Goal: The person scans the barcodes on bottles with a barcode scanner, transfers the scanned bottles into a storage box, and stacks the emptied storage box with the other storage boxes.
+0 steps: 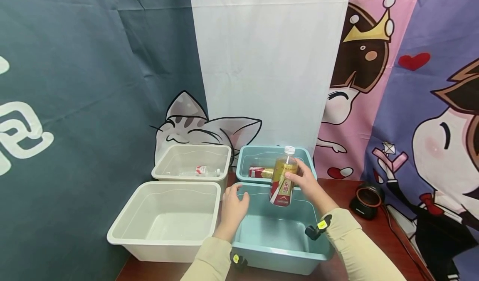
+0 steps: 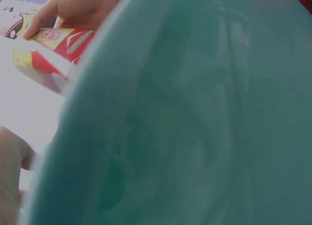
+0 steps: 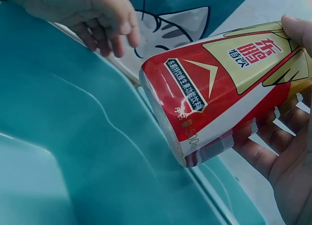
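Observation:
My right hand (image 1: 304,182) grips a drink bottle (image 1: 283,180) with a red and gold label and a white cap. The bottle is upright with a slight tilt, above the edge between the two blue bins; its flat base shows in the right wrist view. Over the left rim of the near blue bin (image 1: 277,254) is my left hand (image 1: 235,208), fingers loosely bent and holding nothing. Another red and gold bottle (image 1: 260,172) lies in the far blue bin (image 1: 241,158). Blue bin wall (image 2: 195,113) fills most of the left wrist view.
A near white bin (image 1: 164,242) stands on the left. Behind it, a far white bin (image 1: 161,173) holds a clear bottle (image 1: 202,171) with a red and white label. A black round device (image 1: 368,198) with a cable sits on the red-brown table (image 1: 337,187) at right.

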`<state>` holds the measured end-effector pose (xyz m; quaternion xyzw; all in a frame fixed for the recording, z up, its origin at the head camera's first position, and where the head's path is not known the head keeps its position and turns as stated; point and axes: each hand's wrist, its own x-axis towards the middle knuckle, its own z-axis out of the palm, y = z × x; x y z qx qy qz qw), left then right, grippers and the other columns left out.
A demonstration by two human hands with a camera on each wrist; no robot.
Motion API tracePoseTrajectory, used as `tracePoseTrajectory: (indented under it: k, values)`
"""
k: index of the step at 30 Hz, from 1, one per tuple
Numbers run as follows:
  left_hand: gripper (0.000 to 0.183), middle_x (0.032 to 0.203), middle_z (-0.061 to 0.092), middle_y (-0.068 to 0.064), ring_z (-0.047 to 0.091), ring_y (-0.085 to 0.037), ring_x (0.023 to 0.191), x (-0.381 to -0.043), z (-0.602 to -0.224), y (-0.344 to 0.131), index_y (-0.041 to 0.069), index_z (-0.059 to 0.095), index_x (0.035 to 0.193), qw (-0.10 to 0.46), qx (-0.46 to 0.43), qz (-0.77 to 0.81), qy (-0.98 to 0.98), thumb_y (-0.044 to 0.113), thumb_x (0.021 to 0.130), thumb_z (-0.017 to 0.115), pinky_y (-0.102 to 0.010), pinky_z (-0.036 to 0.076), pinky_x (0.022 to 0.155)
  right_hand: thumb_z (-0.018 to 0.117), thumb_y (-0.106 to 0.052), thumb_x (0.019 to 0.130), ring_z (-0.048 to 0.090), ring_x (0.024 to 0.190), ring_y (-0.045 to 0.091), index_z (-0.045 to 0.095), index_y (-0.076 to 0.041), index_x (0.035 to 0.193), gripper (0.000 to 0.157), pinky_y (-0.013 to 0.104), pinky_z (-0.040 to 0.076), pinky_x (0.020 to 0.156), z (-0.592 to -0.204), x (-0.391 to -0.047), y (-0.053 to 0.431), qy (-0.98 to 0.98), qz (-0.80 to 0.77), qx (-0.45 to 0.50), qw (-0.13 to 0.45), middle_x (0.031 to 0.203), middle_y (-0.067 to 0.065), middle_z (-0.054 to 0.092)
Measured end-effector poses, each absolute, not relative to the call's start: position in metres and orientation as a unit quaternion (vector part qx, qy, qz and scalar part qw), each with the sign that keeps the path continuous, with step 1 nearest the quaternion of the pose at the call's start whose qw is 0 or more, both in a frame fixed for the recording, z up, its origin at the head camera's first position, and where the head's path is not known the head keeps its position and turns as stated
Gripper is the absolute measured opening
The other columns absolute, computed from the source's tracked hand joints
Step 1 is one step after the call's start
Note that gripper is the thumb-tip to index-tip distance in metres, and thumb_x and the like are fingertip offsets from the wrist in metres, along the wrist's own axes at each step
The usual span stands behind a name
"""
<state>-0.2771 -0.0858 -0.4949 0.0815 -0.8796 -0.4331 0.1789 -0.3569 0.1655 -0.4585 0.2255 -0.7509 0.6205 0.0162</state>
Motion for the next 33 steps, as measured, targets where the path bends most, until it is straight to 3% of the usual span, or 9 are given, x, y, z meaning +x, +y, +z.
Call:
tracePoseTrajectory:
  k: [6, 10, 20, 27, 33]
  values:
    - [0.049, 0.135, 0.055, -0.022, 0.055, -0.039, 0.125, -0.275, -0.489, -0.096, 0.002, 0.059, 0.135, 0.137, 0.104, -0.406, -0.898, 0.022, 0.091, 0.067, -0.054, 0.045, 0.105, 0.063, -0.020, 0.098, 0.061, 0.106, 0.028, 0.038, -0.008, 0.151, 0.060, 0.046, 0.055, 0.087, -0.446, -0.356, 0.183, -0.773, 0.598, 0.208, 0.024, 0.126, 0.025, 0.059]
    - [0.047, 0.126, 0.057, -0.025, 0.059, -0.041, 0.119, -0.272, -0.487, -0.104, -0.006, 0.058, 0.132, 0.131, 0.090, -0.369, -0.916, 0.012, 0.090, 0.067, -0.053, 0.047, 0.103, 0.063, -0.021, 0.098, 0.062, 0.102, 0.020, 0.037, -0.007, 0.151, 0.061, 0.045, 0.055, 0.083, -0.442, -0.358, 0.197, -0.772, 0.602, 0.200, 0.033, 0.121, 0.017, 0.061]
    - [0.043, 0.120, 0.065, -0.027, 0.063, -0.042, 0.116, -0.269, -0.486, -0.123, -0.009, 0.064, 0.124, 0.105, 0.088, -0.358, -0.924, -0.012, 0.082, 0.056, -0.055, 0.051, 0.098, 0.061, -0.014, 0.099, 0.061, 0.096, 0.011, 0.044, -0.010, 0.143, 0.047, 0.027, 0.054, 0.076, -0.433, -0.356, 0.230, -0.769, 0.596, 0.218, 0.072, 0.110, -0.005, 0.062]
    - [0.034, 0.115, 0.070, -0.024, 0.066, -0.041, 0.112, -0.270, -0.486, -0.131, -0.008, 0.069, 0.116, 0.089, 0.090, -0.357, -0.925, -0.008, 0.083, 0.060, -0.054, 0.054, 0.094, 0.060, -0.015, 0.100, 0.060, 0.096, 0.007, 0.039, -0.009, 0.149, 0.053, 0.026, 0.053, 0.075, -0.427, -0.350, 0.253, -0.785, 0.579, 0.200, 0.088, 0.110, -0.014, 0.061]
    - [0.029, 0.114, 0.071, -0.025, 0.066, -0.042, 0.112, -0.270, -0.487, -0.135, -0.009, 0.071, 0.113, 0.084, 0.081, -0.357, -0.927, -0.004, 0.085, 0.063, -0.053, 0.055, 0.093, 0.060, -0.012, 0.100, 0.061, 0.091, 0.003, 0.047, -0.023, 0.142, 0.046, 0.024, 0.054, 0.071, -0.426, -0.346, 0.268, -0.772, 0.602, 0.181, 0.099, 0.105, -0.019, 0.064]
